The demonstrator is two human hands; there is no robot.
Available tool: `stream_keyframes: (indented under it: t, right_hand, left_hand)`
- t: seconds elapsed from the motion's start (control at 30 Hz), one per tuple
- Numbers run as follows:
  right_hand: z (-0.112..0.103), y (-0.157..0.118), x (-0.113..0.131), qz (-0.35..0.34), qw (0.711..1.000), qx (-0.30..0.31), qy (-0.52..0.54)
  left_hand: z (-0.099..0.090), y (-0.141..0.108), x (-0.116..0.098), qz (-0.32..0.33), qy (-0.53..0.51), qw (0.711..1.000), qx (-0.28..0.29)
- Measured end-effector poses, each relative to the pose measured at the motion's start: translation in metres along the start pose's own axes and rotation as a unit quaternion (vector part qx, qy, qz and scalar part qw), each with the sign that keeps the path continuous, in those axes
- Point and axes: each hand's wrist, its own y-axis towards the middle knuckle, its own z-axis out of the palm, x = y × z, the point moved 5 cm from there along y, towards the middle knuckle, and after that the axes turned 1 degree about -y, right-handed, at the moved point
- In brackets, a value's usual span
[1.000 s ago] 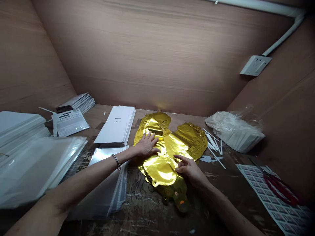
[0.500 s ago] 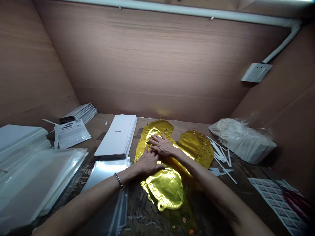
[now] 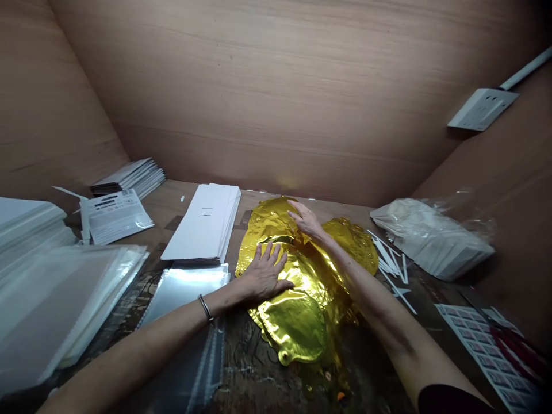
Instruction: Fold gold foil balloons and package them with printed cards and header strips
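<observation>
Shiny gold foil balloons (image 3: 295, 330), flat and crinkled, lie spread on the dark tabletop in the middle. My left hand (image 3: 264, 277) rests palm down on the foil, its fingers spread. Farther back, my right hand (image 3: 307, 221) is at the upper part of the foil with its fingers stretched out and somewhat apart. Neither hand grips anything that I can see. The right forearm passes over the right side of the foil and hides part of it.
White cards (image 3: 200, 224) and clear plastic sleeves (image 3: 187, 287) lie left of the foil. Bagged sheets (image 3: 77, 305) and a printed packet (image 3: 118, 217) are farther left. To the right are white sticks (image 3: 387, 260), a plastic bag of white pieces (image 3: 433, 238) and a sticker sheet (image 3: 478, 348).
My hands have come apart. The right one has moved back and to the right over the foil, and the left one now lies flat with fingers spread. The camera view has tilted down.
</observation>
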Motion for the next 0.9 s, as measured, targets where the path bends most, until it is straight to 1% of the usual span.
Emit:
stream_keyframes:
  t: [0.03, 0.07, 0.13, 0.2, 0.33, 0.43, 0.53, 0.6, 0.67, 0.7, 0.77, 0.83, 0.9]
  right_hand:
    - [-0.005, -0.001, -0.007, 0.039, 0.999, -0.002, 0.001]
    - [-0.006, -0.002, -0.013, 0.077, 0.997, 0.01, 0.002]
    - [-0.003, -0.005, -0.021, 0.133, 0.99, 0.045, 0.007]
    - [0.006, -0.007, -0.022, 0.151, 0.986, 0.065, 0.018]
    - [0.023, -0.008, -0.015, 0.169, 0.982, 0.087, 0.019]
    - [0.027, -0.008, -0.011, 0.18, 0.98, 0.078, -0.018]
    - [0.024, -0.011, -0.007, 0.155, 0.983, 0.035, -0.091]
    - [0.024, -0.014, -0.001, 0.118, 0.983, 0.009, -0.139]
    - [0.028, -0.019, 0.006, 0.071, 0.982, -0.003, -0.173]
    - [0.031, -0.021, 0.01, 0.047, 0.982, -0.001, -0.186]
    - [0.038, -0.025, 0.017, 0.006, 0.979, 0.021, -0.204]
    - [0.045, -0.027, 0.022, -0.014, 0.975, 0.049, -0.216]
    - [0.049, -0.027, 0.025, -0.017, 0.973, 0.07, -0.22]
  left_hand:
    - [0.0, 0.0, 0.0, 0.001, -0.002, 1.0, -0.001]
    - [0.0, 0.0, 0.0, 0.003, -0.005, 1.0, -0.001]
    - [-0.002, 0.0, 0.001, 0.004, -0.011, 1.0, 0.001]
    - [-0.006, 0.0, 0.001, 0.002, -0.011, 1.0, 0.003]
    - [-0.015, 0.0, 0.003, -0.017, 0.017, 1.0, -0.004]
    - [-0.019, -0.002, 0.007, -0.047, 0.023, 0.999, -0.005]
    - [-0.021, -0.005, 0.014, -0.095, 0.013, 0.995, -0.021]
    - [-0.022, -0.009, 0.024, -0.151, 0.009, 0.988, -0.038]
    - [-0.022, -0.013, 0.034, -0.204, 0.004, 0.978, -0.042]
    - [-0.022, -0.014, 0.039, -0.22, 0.001, 0.975, -0.039]
    - [-0.021, -0.016, 0.044, -0.228, -0.01, 0.973, -0.034]
    - [-0.019, -0.016, 0.047, -0.223, -0.025, 0.974, -0.033]
    - [-0.018, -0.016, 0.048, -0.22, -0.041, 0.974, -0.036]
